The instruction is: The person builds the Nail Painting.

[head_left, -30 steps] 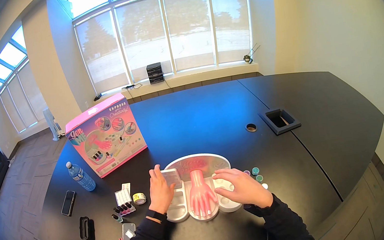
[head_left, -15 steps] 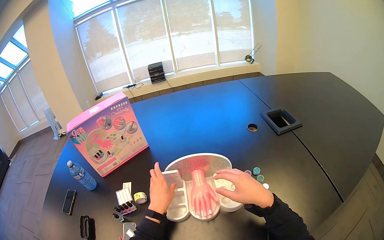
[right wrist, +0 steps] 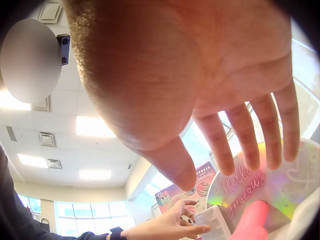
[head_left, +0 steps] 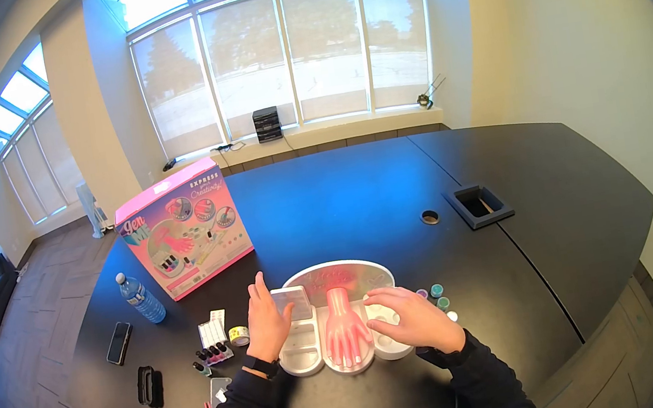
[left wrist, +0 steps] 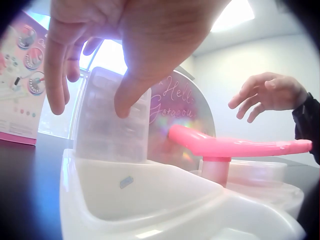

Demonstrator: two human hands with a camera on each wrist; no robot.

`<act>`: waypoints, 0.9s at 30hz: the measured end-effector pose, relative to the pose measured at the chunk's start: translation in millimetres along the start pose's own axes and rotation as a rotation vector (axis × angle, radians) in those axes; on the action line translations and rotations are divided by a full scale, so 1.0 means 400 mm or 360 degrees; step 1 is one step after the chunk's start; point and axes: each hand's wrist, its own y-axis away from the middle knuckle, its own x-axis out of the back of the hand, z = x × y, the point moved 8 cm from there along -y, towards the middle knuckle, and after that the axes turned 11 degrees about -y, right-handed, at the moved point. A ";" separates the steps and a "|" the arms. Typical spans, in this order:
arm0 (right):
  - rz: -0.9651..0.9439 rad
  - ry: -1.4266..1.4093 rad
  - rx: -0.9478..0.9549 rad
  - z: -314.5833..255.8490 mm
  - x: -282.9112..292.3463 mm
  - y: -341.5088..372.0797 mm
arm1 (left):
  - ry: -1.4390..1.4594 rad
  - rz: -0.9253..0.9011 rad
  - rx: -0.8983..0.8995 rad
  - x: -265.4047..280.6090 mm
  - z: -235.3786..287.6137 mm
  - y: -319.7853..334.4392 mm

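A white toy manicure station, its rim (head_left: pixel 303 369) near me, stands on the table with a glossy backboard (left wrist: pixel 177 105) lettered "Hello Gorgeous". Palm down in its middle is a pink model hand (head_left: pixel 344 331). At the back of the left tray, a translucent plastic case (left wrist: pixel 107 117) stands upright. My left hand (head_left: pixel 269 322) is beside this case, fingers extended and spread, the thumb overlapping the case's face in the left wrist view. Over the station's right tray hovers my right hand (head_left: pixel 420 323), fingers loosely stretched and holding nothing.
Small coloured pots (head_left: pixel 438 297) sit right of the station. To the left are nail polish bottles (head_left: pixel 214 353), a tape roll (head_left: pixel 238 336), a phone (head_left: pixel 119 343), a black case (head_left: pixel 149 387), a water bottle (head_left: pixel 141 298) and a large pink box (head_left: pixel 184 232).
My left hand has shifted slightly left, away from the translucent case, and its fingers reach a little higher. The case now tilts more upright. My right hand stays in place.
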 end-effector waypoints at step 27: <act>-0.0004 -0.0009 -0.0007 -0.001 0.001 0.001 | 0.0080 0.0068 -0.0014 0.017 -0.009 -0.012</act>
